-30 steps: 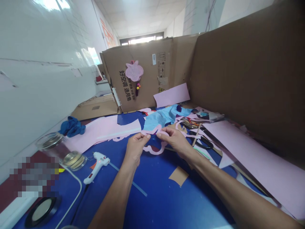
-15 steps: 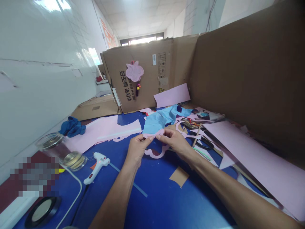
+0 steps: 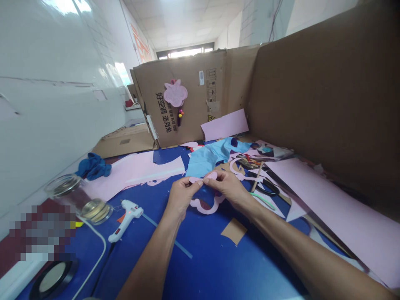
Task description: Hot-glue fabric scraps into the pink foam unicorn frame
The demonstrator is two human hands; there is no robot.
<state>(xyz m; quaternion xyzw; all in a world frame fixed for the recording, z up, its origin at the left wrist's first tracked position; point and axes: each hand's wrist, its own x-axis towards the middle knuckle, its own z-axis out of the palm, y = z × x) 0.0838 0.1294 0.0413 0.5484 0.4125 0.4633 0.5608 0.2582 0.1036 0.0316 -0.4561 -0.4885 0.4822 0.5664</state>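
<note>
Both hands meet over the middle of the blue table, thumbs and fingers pinched. My left hand point(image 3: 178, 201) is closed on the left part of a pink cut-out piece point(image 3: 213, 175) that looks like paper or thin foam. Close beside it, my right hand point(image 3: 233, 192) grips the right part, with the thumb tips almost touching. Below the fingers shows a wavy pink outline strip point(image 3: 205, 211); whether it is joined to the held piece, I cannot tell. Behind the hands lies a light blue cloth point(image 3: 203, 160).
At left are a white glue gun point(image 3: 126, 221), a glass jar point(image 3: 96, 210), a tape roll point(image 3: 53, 277) and a dark blue cloth point(image 3: 93, 166). A brown card scrap point(image 3: 234, 231) sits near my right forearm. Pink sheets point(image 3: 337, 208) lie right; cardboard walls point(image 3: 190, 108) stand behind.
The pink piece has tilted slightly between my fingers, and the wavy outline below hangs a little lower and more to the right. Both hands keep their pinch.
</note>
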